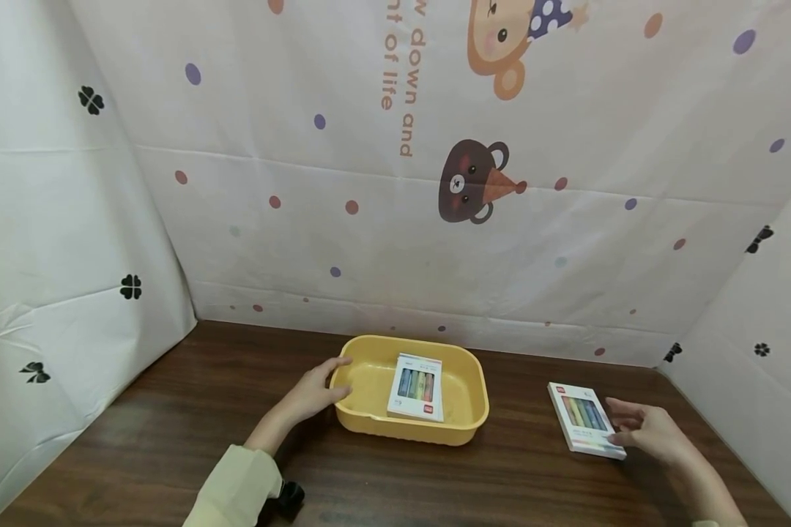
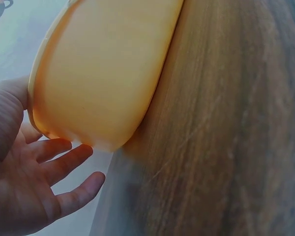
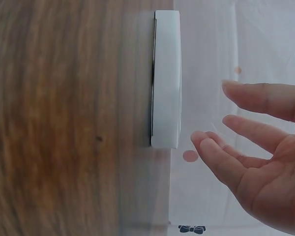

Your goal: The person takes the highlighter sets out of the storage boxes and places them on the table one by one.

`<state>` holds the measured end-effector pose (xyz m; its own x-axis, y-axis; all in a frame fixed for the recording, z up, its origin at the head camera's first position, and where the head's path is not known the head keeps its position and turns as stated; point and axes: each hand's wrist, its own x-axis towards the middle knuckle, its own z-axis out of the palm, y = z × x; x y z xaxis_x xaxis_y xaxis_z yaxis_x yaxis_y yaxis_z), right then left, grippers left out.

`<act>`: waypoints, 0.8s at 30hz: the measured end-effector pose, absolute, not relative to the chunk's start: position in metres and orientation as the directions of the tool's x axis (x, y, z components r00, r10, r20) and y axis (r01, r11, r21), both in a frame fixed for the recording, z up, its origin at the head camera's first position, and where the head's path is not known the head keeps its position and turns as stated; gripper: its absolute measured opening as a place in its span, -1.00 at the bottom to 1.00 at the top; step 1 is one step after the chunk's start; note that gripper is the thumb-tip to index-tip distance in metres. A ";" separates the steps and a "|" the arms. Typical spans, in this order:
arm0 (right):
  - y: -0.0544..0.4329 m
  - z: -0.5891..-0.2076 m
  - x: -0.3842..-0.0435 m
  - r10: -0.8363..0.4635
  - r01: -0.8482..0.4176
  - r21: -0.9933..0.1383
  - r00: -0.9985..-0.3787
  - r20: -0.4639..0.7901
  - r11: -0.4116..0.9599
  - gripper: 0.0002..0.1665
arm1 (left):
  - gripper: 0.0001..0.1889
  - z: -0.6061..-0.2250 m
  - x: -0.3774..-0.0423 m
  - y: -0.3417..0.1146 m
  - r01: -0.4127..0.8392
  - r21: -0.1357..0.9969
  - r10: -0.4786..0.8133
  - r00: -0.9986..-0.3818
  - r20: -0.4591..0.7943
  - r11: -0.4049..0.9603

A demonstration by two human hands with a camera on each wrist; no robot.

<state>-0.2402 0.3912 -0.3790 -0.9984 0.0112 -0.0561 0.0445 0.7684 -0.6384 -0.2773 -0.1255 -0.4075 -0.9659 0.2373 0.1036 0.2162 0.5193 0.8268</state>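
A yellow plastic basin (image 1: 464, 432) stands on the table, and a white box of crayon-like coloured sticks (image 1: 417, 388) lies in it, tilted against the wall. My left hand (image 1: 313, 394) holds the basin's left rim. In the left wrist view, the thumb is at the rim of the basin (image 2: 98, 73) and the fingers spread along its end. Over to the right, a second white box of coloured sticks (image 1: 585, 421) lies on the table. My right hand (image 1: 652, 432) is at this box's right side, thumb and fingers apart. The right wrist view shows the box's white edge (image 3: 167, 78) in front of the fingertips.
The dark wooden table (image 1: 422, 483) meets a white printed cloth (image 1: 303, 241) at the back, with cloth on both sides too. A small black object (image 1: 291, 498) shows beside the left sleeve.
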 end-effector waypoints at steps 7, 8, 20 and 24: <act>0.388 -0.378 -0.238 -0.002 0.029 -0.649 -0.999 -0.047 0.760 -0.17 | -0.45 -0.409 -0.279 -0.126 0.226 0.824 0.232 -0.965 0.118 0.520; 0.388 -0.378 -0.237 0.000 0.032 -0.654 -0.999 -0.048 0.756 -0.17 | -0.45 -0.409 -0.279 -0.126 0.232 0.821 0.233 -0.964 0.125 0.521; 0.378 -0.379 -0.238 -0.041 0.004 -0.686 -0.998 -0.048 0.728 -0.18 | -0.46 -0.410 -0.280 -0.126 0.283 0.805 0.243 -0.954 0.179 0.520; 0.371 -0.379 -0.237 -0.075 -0.014 -0.713 -0.996 -0.054 0.702 -0.18 | -0.46 -0.411 -0.279 -0.126 0.301 0.795 0.243 -0.950 0.198 0.527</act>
<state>-0.2371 0.3709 -0.3789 -0.9957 -0.0750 -0.0544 -0.0139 0.7015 -0.7125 -0.2793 -0.1260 -0.4108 -0.9496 0.2430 0.1980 0.3006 0.5267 0.7951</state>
